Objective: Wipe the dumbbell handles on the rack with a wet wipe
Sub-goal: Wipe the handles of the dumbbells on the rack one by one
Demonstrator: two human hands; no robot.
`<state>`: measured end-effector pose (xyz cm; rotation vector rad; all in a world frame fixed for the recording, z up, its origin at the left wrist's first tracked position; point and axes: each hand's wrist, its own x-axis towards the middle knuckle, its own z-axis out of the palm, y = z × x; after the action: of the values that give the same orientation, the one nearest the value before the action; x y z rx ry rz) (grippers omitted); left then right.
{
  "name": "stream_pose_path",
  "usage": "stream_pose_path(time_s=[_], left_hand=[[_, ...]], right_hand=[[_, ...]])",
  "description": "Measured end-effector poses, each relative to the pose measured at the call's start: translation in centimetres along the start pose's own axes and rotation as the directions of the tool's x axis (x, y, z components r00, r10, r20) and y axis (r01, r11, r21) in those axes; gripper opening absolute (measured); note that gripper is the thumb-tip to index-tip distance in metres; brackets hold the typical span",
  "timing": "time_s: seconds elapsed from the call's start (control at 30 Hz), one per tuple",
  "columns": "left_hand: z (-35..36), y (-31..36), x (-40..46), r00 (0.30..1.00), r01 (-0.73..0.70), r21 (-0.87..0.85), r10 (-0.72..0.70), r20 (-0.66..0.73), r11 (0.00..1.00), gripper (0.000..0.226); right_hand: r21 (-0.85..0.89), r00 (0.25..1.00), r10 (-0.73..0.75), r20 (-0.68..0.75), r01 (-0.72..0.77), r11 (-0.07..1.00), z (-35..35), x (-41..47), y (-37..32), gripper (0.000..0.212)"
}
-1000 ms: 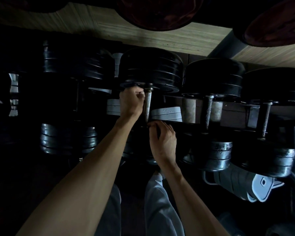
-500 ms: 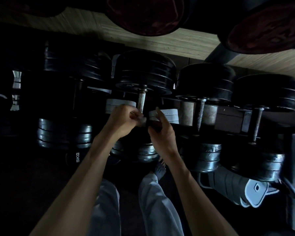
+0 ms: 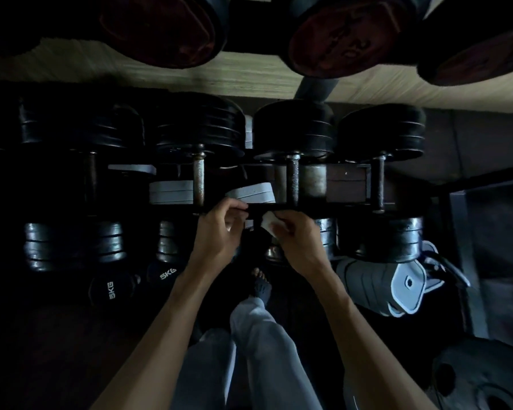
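The view is dim and looks down over a rack of dumbbells. At far left, a black plate-loaded dumbbell (image 3: 80, 184) lies on the rack; its handle is in deep shadow. On the floor below it sit two small dark rounded weights marked "5KG" (image 3: 111, 288).

Next to the right, a second dumbbell with a rusty knurled steel handle (image 3: 199, 180) lies across the dark front rail of the rack (image 3: 323, 207). Flat grey weight plates (image 3: 172, 192) are stacked on a lower level beside and behind this handle.

The left hand (image 3: 219, 232) is just below the near end of that rusty handle. Its fingers are curled, with thumb and fingertips drawn together; whether they pinch anything cannot be told.

The right hand (image 3: 293, 235) is just beside the left hand, close but apart. It grips a small white folded wet wipe (image 3: 268, 221), which protrudes from the curled fingers toward the left hand. The wipe is in front of the rail, between the second dumbbell handle and a third speckled steel handle (image 3: 293, 180), touching neither.

Further right, a fourth dumbbell with a thinner steel handle (image 3: 379, 182) rests on the rack. Below it lies a pale grey ribbed metal weight stack (image 3: 379, 287), tilted on the floor.
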<state>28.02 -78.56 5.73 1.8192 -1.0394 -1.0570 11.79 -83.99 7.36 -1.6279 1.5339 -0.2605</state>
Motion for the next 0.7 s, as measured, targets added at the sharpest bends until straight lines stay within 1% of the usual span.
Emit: stream_pose_path(time_s=[0.1, 0.13, 0.2, 0.27, 0.33, 0.4, 0.47, 0.53, 0.63, 0.7], left_hand=[[2.2, 0.3, -0.5, 1.0, 0.007, 0.029, -0.007, -0.009, 1.0, 0.014], [3.2, 0.5, -0.6, 1.0, 0.017, 0.034, -0.016, -0.01, 0.999, 0.014], [5.2, 0.8, -0.4, 0.999, 0.015, 0.058, -0.013, -0.041, 0.998, 0.015], [7.6, 1.1, 0.3, 0.994, -0.006, 0.092, 0.016, -0.105, 0.996, 0.014], [10.2, 1.5, 1.3, 0.985, 0.012, 0.108, 0.007, -0.172, 0.994, 0.016], [12.6, 1.8, 2.6, 0.975, 0.056, 0.113, -0.03, -0.218, 0.992, 0.021], [14.8, 2.3, 3.7, 0.959, 0.154, 0.114, -0.121, -0.254, 0.981, 0.034], [16.2, 2.3, 4.5, 0.927, 0.236, 0.199, -0.159, -0.339, 0.951, 0.041], [17.3, 1.9, 4.8, 0.889, 0.255, 0.285, -0.108, -0.445, 0.924, 0.033], [17.4, 1.8, 4.8, 0.889, 0.257, 0.271, -0.117, -0.443, 0.928, 0.03]], right_hand=[[0.021, 0.981, 0.072, -0.183, -0.07, 0.997, -2.6, 0.2, 0.9, 0.014], [0.04, 0.97, 0.091, -0.223, -0.084, 0.996, -3.4, 0.5, 1.3, 0.015], [0.049, 0.963, 0.089, -0.255, -0.078, 0.996, -4.5, 1.5, 1.8, 0.021], [0.03, 0.968, 0.06, -0.245, -0.055, 0.998, -5.3, 3.1, 2.2, 0.028], [0.001, 0.974, 0.046, -0.223, -0.047, 0.999, -5.7, 5.0, 3.1, 0.032], [-0.003, 0.978, 0.067, -0.2, -0.069, 0.998, -5.8, 6.9, 4.0, 0.034], [-0.016, 0.983, 0.078, -0.168, -0.082, 0.997, -5.8, 9.0, 5.0, 0.032], [-0.028, 0.985, 0.093, -0.147, -0.099, 0.995, -5.4, 10.8, 5.8, 0.03], [-0.018, 0.988, 0.122, -0.095, -0.124, 0.992, -4.5, 13.7, 6.7, 0.022], [0.003, 0.988, 0.142, -0.055, -0.142, 0.99, -3.7, 15.2, 6.8, 0.018]])
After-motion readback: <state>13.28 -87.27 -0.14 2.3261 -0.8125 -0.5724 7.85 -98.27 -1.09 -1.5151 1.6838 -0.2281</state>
